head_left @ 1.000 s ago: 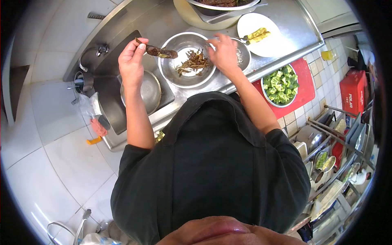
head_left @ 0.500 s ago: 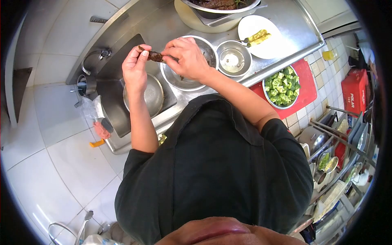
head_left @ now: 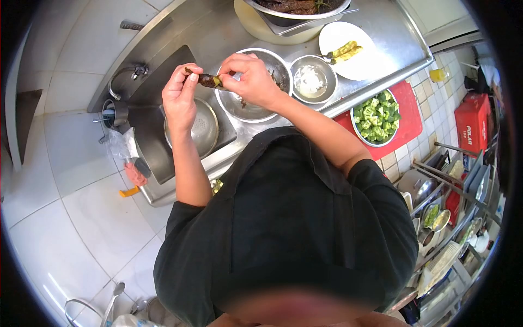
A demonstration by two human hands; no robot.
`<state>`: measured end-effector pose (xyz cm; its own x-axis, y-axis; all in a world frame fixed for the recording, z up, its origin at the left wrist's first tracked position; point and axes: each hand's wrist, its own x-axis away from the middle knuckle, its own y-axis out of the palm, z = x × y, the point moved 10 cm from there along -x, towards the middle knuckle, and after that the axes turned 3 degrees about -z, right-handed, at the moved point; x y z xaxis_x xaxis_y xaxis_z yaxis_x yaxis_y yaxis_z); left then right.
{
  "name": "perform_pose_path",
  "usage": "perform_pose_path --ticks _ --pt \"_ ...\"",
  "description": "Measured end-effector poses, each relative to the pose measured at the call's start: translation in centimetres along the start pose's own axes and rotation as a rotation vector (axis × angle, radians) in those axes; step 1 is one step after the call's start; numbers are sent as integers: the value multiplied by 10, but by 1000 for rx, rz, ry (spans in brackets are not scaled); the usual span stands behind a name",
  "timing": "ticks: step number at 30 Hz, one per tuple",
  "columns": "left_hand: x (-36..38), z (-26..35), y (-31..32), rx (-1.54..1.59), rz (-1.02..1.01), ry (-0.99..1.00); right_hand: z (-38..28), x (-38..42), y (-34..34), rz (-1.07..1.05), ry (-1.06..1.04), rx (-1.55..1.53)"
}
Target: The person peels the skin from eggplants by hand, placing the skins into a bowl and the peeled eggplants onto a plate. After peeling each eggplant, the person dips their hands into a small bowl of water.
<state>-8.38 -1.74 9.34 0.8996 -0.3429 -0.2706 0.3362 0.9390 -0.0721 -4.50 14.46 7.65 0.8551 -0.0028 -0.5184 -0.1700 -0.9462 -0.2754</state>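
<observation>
Head view: pinching a dark, charred, elongated pepper [head_left: 208, 80] by one end with the left hand [head_left: 181, 101]; gripping its yellow-green-patched opposite end between right hand [head_left: 253, 80] fingertips, near the rim of a wide, round, silvery metal bowl [head_left: 256, 115].

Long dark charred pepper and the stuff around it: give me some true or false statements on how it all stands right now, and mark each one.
1. The left hand holds one end of the long dark charred pepper. True.
2. The right hand rests on the round white plate. False: the right hand is at the pepper's other end.
3. The round white plate holds yellow-green peppers. True.
4. The broccoli is in a blue bucket. False: the broccoli is in a round metal bowl.
</observation>
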Motion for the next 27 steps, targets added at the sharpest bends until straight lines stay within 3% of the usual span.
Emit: perform_pose_path --ticks 5,10,13,17,20,27 --pt "1 6 -6 7 34 45 69 26 14 -26 504 -377" --pt "-2 10 -18 35 108 56 103 45 9 63 543 -343" --pt "-4 14 -25 41 130 76 121 62 -2 6 579 -73" --pt "-6 14 -27 56 113 76 129 69 8 -245 432 406" --pt "-7 10 -27 42 110 51 99 59 2 -11 181 466" --pt "-7 13 -4 12 46 60 26 11 5 -99 149 -36"
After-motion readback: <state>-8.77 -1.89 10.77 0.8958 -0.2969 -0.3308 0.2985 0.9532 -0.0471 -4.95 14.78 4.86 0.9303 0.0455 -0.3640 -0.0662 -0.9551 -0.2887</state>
